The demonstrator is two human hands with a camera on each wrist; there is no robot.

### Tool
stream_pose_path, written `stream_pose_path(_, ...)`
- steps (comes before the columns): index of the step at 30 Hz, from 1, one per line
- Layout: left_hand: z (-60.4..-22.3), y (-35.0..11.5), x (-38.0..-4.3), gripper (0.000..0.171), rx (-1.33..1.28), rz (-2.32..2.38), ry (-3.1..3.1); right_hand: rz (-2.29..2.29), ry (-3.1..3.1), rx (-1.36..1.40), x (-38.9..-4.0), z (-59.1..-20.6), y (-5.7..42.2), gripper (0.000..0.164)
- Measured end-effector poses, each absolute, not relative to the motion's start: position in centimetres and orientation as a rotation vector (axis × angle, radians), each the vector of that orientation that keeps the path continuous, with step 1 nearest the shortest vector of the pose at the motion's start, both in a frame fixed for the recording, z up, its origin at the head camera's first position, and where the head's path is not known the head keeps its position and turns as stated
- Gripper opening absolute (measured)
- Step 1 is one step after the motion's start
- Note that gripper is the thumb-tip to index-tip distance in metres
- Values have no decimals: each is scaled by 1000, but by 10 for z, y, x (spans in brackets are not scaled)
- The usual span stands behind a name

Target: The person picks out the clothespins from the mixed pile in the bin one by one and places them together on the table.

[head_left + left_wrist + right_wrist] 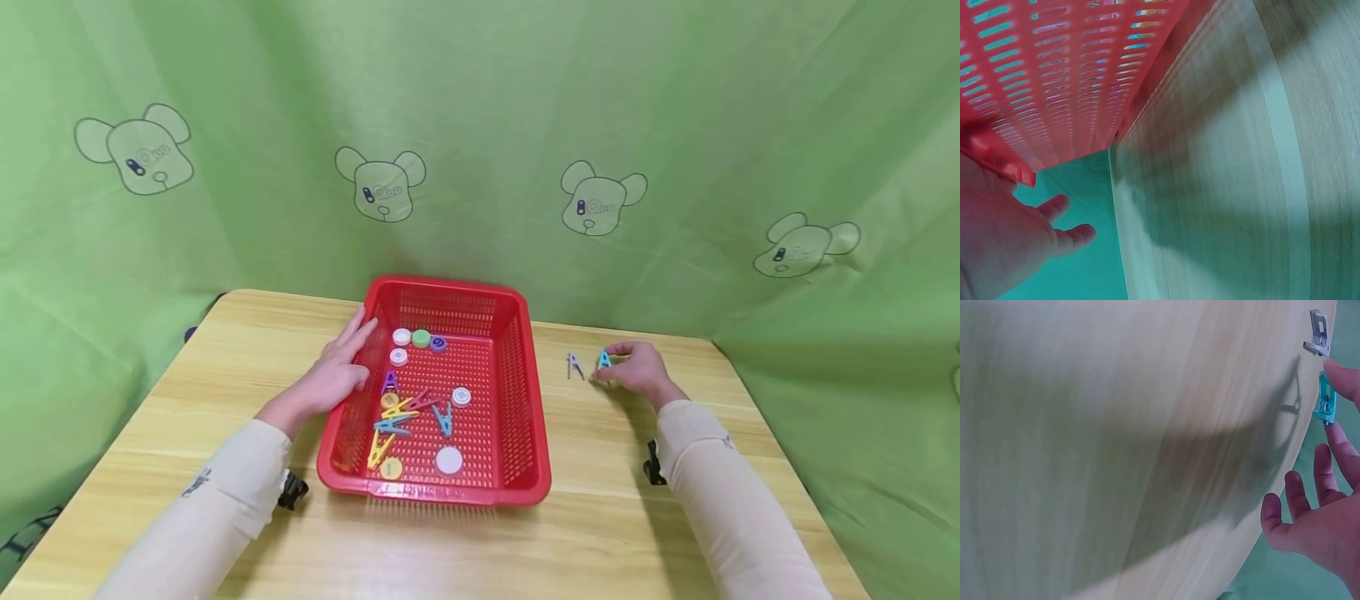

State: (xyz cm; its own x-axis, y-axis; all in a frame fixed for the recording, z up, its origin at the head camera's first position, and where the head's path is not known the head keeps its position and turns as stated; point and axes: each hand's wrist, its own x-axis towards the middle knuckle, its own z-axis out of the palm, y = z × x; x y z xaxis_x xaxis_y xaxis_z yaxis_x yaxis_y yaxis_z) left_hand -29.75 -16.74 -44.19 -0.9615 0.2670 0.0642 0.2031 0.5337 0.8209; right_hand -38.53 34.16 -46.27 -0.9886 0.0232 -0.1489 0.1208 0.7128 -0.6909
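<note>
At the right, my right hand (636,368) pinches a teal clothespin (604,360) between thumb and index finger. The right wrist view shows that clothespin (1326,400) between the two fingertips, the other fingers spread apart. A greyish-purple clothespin (575,364) stands on the table just left of it. My left hand (333,375) rests on the left rim of a red plastic basket (538,417), fingers extended. Inside lie clothespins, among them a purple one (390,382) and a blue one (444,420), with round caps such as a green one (422,338) and a large white one (449,460).
The basket stands on a light wooden table (600,517). A green cloth (480,100) printed with mouse-like heads hangs behind the table's far edge and at both sides. Both forearms reach in from the front.
</note>
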Motion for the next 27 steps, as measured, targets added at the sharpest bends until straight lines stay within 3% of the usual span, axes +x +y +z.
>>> stream_pose_path(27,-442,-167,-298,95,406,1459,2667,-1121,2800,84,-390,-487,350,67)
